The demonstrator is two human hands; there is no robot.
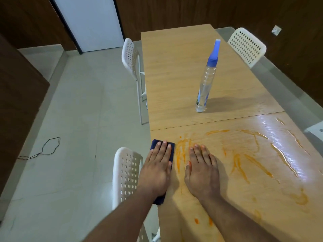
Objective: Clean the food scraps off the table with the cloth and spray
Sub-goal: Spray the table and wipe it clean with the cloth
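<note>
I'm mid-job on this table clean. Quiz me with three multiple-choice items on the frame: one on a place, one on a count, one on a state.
1. Where is the cloth?
A. at the table's left edge, under the left hand
B. beside the bottle
C. on the floor

2. How many white chairs show?
A. one
B. three
C. five

3. How is the spray bottle?
A. lying on its side
B. held in the right hand
C. standing upright, untouched

Answers:
1. A: the left hand presses flat on it at the table edge.
2. B: chairs show at and.
3. C: it stands on its base, while the right hand lies flat on the orange smears.
</note>
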